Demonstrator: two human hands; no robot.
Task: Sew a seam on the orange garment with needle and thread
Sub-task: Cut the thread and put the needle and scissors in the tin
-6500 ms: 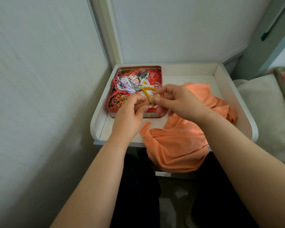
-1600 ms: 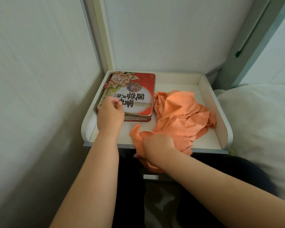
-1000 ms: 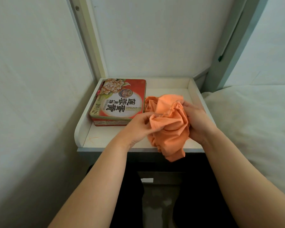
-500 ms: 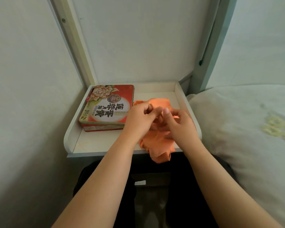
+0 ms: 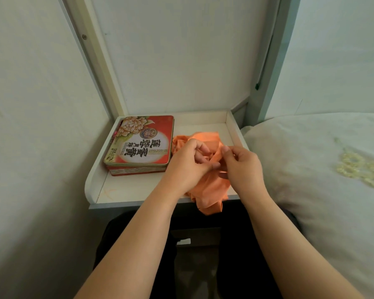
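Both hands' fingers curled, gathering orange garment [image 5: 209, 186] on tabletop [image 5: 138, 188]; tin [image 5: 140, 143] lidded; no needle seen; sewing apparently finished.

On the lid of the red tin [image 5: 141, 143] you can read large Chinese characters, 莲蓉蛋黄 with 月饼 beside them, upside down from where you sit. Under them stands "CHINESE MOON CAKE" in small print. The round emblem and the side print are too small to read.

Your orange garment [image 5: 209, 186] lies bunched just right of the tin [image 5: 140, 143], one end drooping past the surface edge.
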